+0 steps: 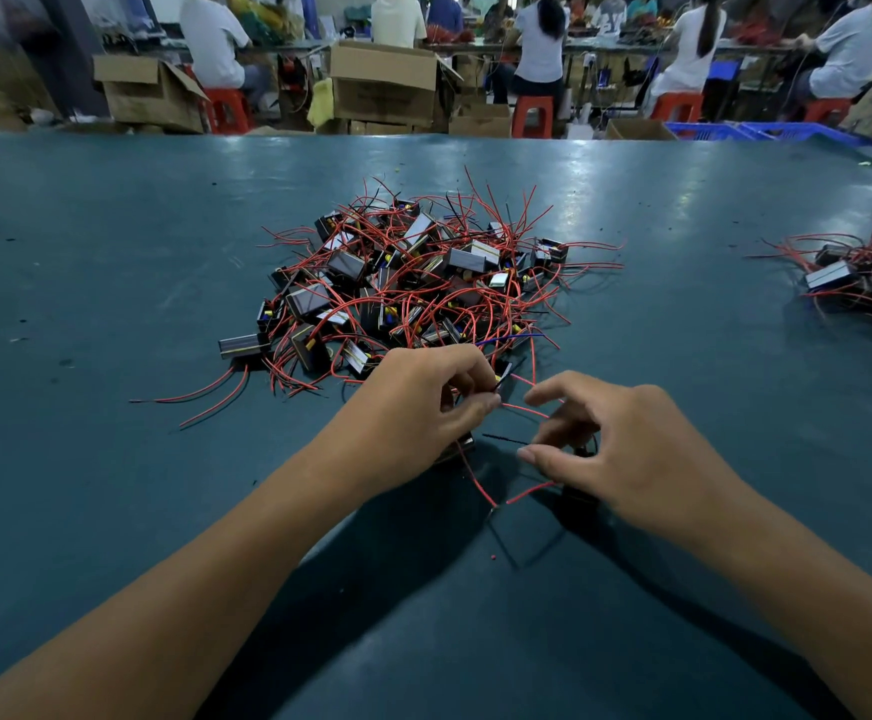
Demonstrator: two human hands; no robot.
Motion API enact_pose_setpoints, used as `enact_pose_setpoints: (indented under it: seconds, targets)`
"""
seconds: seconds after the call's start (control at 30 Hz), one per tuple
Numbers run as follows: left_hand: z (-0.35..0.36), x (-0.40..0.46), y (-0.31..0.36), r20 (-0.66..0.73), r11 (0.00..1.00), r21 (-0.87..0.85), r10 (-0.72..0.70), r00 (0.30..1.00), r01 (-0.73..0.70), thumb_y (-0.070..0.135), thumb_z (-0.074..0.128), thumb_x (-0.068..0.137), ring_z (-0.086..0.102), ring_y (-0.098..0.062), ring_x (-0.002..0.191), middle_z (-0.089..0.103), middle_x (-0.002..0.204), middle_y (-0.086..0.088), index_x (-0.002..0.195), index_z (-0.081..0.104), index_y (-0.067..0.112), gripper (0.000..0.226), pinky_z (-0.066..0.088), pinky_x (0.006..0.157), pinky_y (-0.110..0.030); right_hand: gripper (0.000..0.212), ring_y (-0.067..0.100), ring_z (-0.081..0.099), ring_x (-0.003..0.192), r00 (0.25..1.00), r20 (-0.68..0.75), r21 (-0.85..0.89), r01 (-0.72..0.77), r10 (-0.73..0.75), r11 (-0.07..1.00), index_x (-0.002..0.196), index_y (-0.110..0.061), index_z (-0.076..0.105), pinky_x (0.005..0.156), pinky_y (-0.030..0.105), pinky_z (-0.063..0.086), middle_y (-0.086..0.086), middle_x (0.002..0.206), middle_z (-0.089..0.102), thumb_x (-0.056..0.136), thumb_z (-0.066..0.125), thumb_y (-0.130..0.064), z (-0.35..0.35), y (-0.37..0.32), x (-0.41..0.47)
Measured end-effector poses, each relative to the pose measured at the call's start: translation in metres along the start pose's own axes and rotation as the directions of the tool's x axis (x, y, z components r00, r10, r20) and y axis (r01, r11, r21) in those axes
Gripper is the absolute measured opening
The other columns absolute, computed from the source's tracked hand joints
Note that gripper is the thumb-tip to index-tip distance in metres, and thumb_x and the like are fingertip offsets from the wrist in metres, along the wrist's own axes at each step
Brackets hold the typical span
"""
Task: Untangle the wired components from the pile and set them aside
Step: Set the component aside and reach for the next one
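Observation:
A tangled pile of small black box components with red and black wires (413, 283) lies in the middle of the dark green table (111, 252). Just in front of the pile, my left hand (418, 407) pinches a red wire between thumb and fingers; a small black component (504, 370) shows at its fingertips. My right hand (615, 449) has its fingers curled around a black component (582, 498) that is mostly hidden beneath it. Red wire ends (496, 498) trail down to the table between both hands.
A smaller heap of the same wired components (865, 278) lies at the table's right edge. Beyond the far edge sit several people on red stools (532, 114), with cardboard boxes (381, 85) and a blue crate (766, 132) around them.

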State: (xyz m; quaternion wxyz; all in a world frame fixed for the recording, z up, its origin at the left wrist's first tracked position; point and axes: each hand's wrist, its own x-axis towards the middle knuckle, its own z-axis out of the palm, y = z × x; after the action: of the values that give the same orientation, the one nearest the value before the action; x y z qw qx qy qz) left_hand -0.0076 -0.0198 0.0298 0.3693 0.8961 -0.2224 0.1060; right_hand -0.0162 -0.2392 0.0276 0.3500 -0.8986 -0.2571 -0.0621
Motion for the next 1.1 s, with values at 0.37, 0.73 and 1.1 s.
enact_pose_setpoints:
  seconds: [0.37, 0.73, 1.1]
  targets:
    - [0.002, 0.003, -0.003, 0.040, 0.992, -0.114, -0.041, 0.998, 0.045, 0.026, 0.065, 0.096, 0.061, -0.014, 0.066, 0.069, 0.077, 0.006, 0.092, 0.063, 0.025, 0.004, 0.051, 0.062, -0.029, 0.007, 0.009, 0.060, 0.067, 0.987, -0.160, -0.111, -0.036, 0.018, 0.993, 0.084, -0.023, 0.070, 0.064, 0.020, 0.045, -0.010, 0.068, 0.067, 0.087, 0.071, -0.016, -0.001, 0.000, 0.007]
    - [0.010, 0.001, 0.004, 0.064, 0.981, -0.187, -0.049, 0.997, 0.060, 0.027, 0.061, 0.099, 0.060, -0.011, 0.059, 0.069, 0.073, 0.005, 0.090, 0.067, 0.021, 0.012, 0.050, 0.058, -0.028, 0.016, 0.011, 0.060, 0.055, 0.967, -0.150, 0.464, -0.115, 0.206, 0.878, 0.084, -0.027, 0.070, 0.050, 0.020, 0.044, 0.002, 0.066, 0.069, 0.094, 0.066, -0.016, 0.012, 0.000, 0.010]
    - [0.014, 0.001, 0.003, 0.049, 0.974, -0.216, -0.062, 0.997, 0.071, 0.028, 0.059, 0.099, 0.059, -0.009, 0.053, 0.070, 0.070, 0.004, 0.086, 0.066, 0.024, 0.016, 0.047, 0.053, -0.021, 0.013, 0.014, 0.035, 0.051, 0.964, -0.214, 0.499, -0.030, 0.157, 0.866, 0.085, -0.027, 0.071, 0.047, 0.023, 0.028, -0.003, 0.054, 0.042, 0.094, 0.066, -0.020, 0.018, 0.004, 0.011]
